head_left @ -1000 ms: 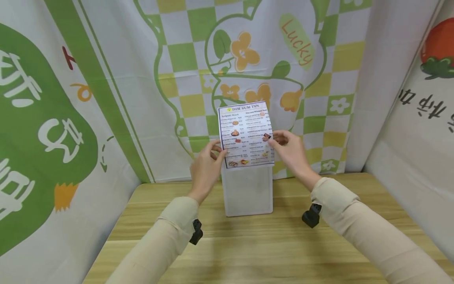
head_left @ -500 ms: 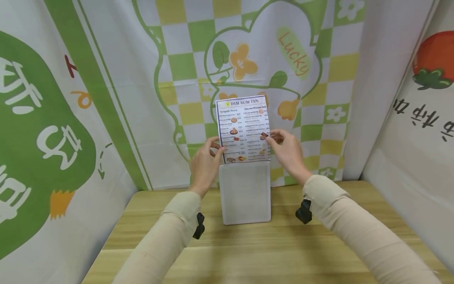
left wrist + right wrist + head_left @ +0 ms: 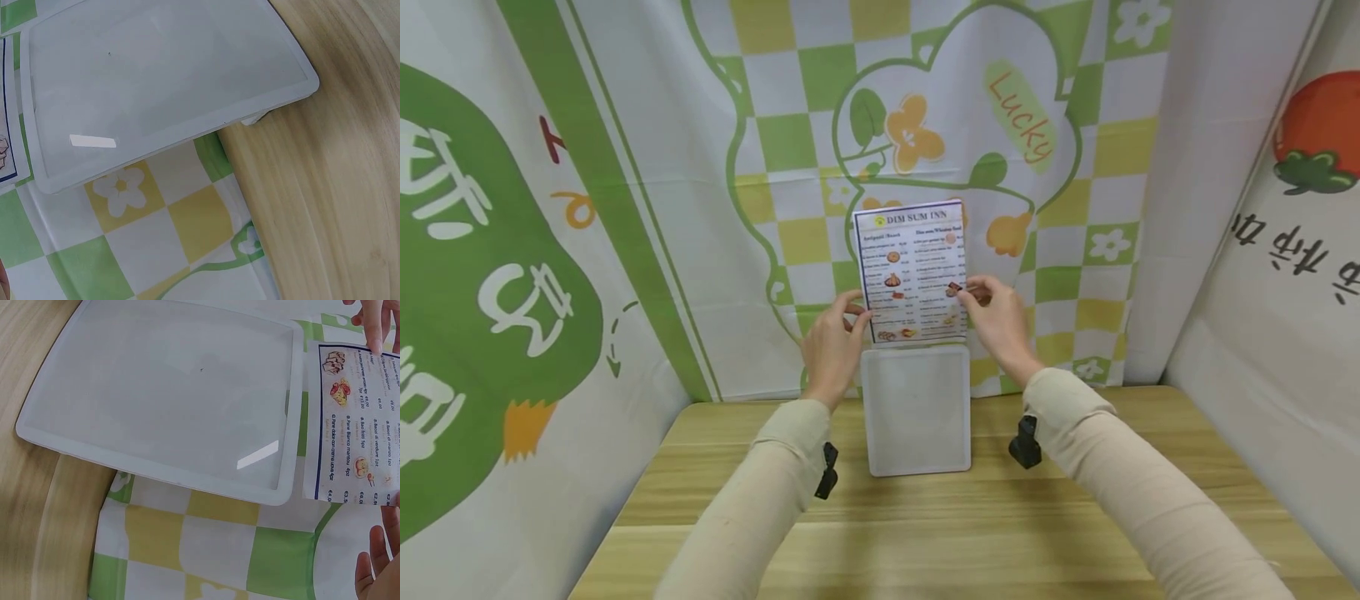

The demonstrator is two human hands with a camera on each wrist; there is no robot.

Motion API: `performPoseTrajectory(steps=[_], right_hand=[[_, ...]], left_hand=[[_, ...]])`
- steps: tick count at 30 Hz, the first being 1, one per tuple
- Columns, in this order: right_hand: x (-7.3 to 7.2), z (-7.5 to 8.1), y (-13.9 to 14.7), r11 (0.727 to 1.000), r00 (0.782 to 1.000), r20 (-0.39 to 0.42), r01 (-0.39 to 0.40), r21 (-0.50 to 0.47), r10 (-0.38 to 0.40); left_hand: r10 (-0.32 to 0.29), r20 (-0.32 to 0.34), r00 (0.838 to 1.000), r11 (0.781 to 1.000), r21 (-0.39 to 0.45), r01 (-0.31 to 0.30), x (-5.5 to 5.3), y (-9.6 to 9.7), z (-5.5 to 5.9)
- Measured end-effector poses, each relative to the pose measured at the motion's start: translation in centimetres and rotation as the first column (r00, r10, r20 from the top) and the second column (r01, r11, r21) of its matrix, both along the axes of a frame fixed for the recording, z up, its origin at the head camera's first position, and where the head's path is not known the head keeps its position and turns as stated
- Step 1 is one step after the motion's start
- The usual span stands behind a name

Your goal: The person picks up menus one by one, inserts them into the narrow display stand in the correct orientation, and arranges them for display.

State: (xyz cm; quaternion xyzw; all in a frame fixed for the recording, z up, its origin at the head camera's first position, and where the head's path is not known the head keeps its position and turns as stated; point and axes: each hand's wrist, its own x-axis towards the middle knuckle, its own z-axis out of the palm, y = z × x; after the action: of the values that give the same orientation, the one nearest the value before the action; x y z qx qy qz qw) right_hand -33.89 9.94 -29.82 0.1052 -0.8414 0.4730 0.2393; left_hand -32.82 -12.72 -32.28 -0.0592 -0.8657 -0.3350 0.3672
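One menu (image 3: 912, 271) between both hands (image 3: 835, 346) (image 3: 1000, 325), rear grip unclear.

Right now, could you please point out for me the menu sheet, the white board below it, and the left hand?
Menu sheet (image 3: 913, 273): head view, middle of its printed face.
White board (image 3: 159, 394): right wrist view, its plain front panel.
Left hand (image 3: 837, 346): head view, middle of the hand.

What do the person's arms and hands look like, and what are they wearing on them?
The left sleeve and right sleeve are long and plain cream-beige, with wide cuffs that look turned back. A small, chunky black device sits at each wrist: one on the left, one on the right. The left hand and right hand wear no gloves.
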Motion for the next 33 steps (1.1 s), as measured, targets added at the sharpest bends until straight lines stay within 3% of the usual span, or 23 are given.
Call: performPoseTrajectory(steps=[11,33], right_hand=[[-0.18,-0.31,-0.21,0.999,0.999,0.017,0.027,0.037,-0.027],[-0.13,0.26,-0.49,0.998,1.0,0.009,0.013,0.069,-0.014]], left_hand=[[0.002,0.038,0.999,1.0,-0.001,-0.002,0.0,-0.04,-0.13],[0.022,0.044,0.999,1.0,-0.015,-0.022,0.2,-0.35,-0.02]])
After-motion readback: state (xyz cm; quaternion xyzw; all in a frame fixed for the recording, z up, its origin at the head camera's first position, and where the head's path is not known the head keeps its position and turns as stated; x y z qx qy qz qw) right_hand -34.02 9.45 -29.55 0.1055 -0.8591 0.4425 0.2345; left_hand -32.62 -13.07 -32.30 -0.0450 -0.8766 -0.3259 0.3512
